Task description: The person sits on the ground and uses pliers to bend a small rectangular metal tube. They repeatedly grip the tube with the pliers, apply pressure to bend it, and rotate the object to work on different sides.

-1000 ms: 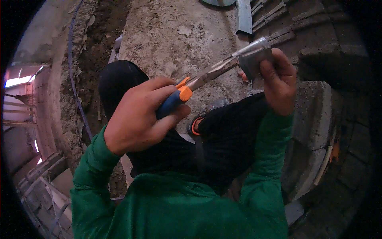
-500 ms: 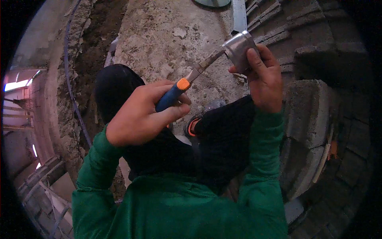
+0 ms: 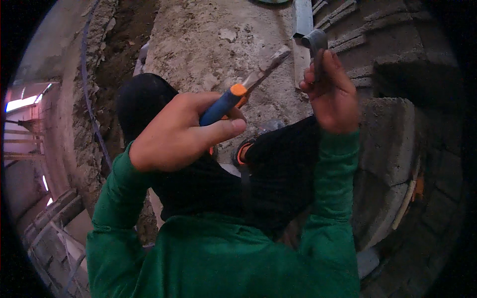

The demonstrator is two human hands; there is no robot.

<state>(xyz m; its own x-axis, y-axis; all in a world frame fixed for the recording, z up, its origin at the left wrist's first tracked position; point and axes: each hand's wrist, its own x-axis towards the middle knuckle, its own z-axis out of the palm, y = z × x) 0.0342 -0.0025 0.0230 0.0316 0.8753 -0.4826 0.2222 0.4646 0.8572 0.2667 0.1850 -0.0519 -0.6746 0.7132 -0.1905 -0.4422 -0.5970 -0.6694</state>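
In the head view, the bent metal piece has moved up and slightly to the right since half a second ago, and has turned from showing its broad face to standing nearly edge-on. The tip of the snips, which met its edge then, now points towards it across a gap.

There are two hands, one pair of snips with blue-and-orange handles, and one metal piece. Around them are one grey metal channel at the top, one thin hose along the left, and one clear plastic item near the person's foot.

The left grip is clamped on the snips, much as before: the blue handle lies between thumb and fingers, and the blades reach out beyond them to the upper right. Whether the blades are apart or together, I cannot tell. The right grip is clamped on the metal piece, its lower part pinched between thumb and fingers, its curved end rising above the fingertips, just below the near end of the channel in the view.
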